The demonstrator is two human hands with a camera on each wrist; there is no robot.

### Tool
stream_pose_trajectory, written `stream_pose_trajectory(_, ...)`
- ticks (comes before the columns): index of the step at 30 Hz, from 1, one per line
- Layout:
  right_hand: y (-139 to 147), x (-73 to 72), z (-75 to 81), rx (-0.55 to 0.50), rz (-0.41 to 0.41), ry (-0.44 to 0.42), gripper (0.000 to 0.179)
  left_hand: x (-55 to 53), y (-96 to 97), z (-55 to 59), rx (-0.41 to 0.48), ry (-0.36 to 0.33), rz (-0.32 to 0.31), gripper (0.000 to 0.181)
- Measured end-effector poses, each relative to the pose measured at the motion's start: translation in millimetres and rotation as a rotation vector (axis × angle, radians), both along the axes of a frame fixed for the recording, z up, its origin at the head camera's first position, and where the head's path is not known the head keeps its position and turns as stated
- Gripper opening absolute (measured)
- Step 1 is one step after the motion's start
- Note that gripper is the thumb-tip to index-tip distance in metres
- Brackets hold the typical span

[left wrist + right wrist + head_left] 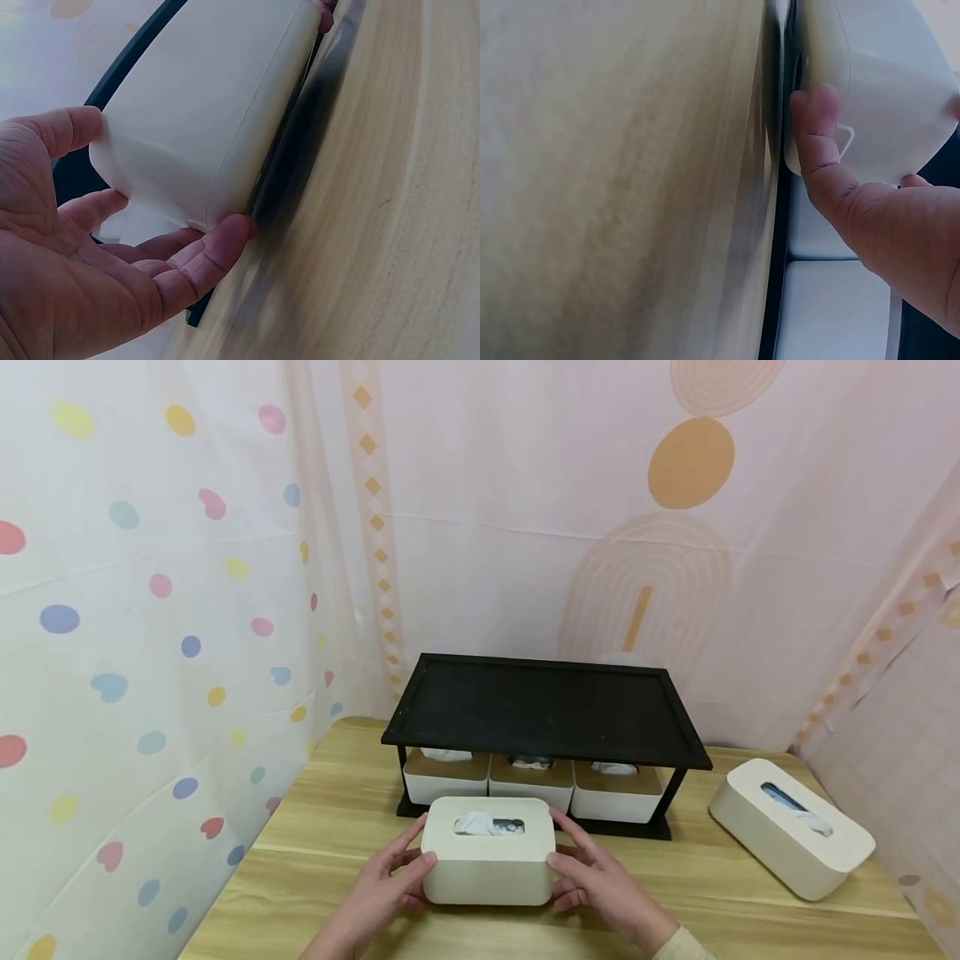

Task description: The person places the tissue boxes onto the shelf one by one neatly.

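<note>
Both hands hold a cream tissue box [489, 881] between them, in front of the black rack. A white tissue shows in the oval slot of its top. My left hand [390, 881] grips the left end, thumb at the near top edge and fingers round the side. My right hand [603, 889] grips the right end in the same way. In the left wrist view, fingertips of the left hand [97, 247] reach the box's lower edge, with a dark shadow between box and table. The right wrist view shows the right hand [877, 210] with fingertips at the bottom edge.
A low black rack [540, 706] stands at the back; under it sit three white boxes with brown lids, including a middle one [528, 795]. Another cream tissue box [780, 847] lies angled at the right of the wooden table [307, 852]. Patterned curtains [480, 527] hang behind.
</note>
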State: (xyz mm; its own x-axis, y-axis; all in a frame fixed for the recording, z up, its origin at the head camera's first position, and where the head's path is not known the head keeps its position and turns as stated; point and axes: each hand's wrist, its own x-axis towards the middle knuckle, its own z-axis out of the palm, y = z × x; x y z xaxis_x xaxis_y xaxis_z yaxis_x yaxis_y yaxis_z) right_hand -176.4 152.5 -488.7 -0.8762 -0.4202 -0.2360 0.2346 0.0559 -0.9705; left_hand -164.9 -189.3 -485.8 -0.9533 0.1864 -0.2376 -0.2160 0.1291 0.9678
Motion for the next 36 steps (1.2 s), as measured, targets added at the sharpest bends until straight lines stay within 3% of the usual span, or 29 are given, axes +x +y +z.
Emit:
stream_pose_trajectory(24, 0.3, 0.0, 16.9, -0.015, 0.011, 0.039, 0.08, 1.4, -1.6, 18.4, -0.026, -0.012, 0.004, 0.076)
stream_pose_trajectory(29, 0.8, -0.1, 22.9, -0.014, 0.007, 0.058, 0.078, 2.5, -1.0, 21.7, 0.001, 0.008, 0.013, 0.074)
stream_pose_trajectory(36, 2.9, 2.6, 30.8, -0.026, 0.008, 0.07, 0.08, 3.6, -0.9, 27.3, 0.035, 0.032, -0.021, 0.073)
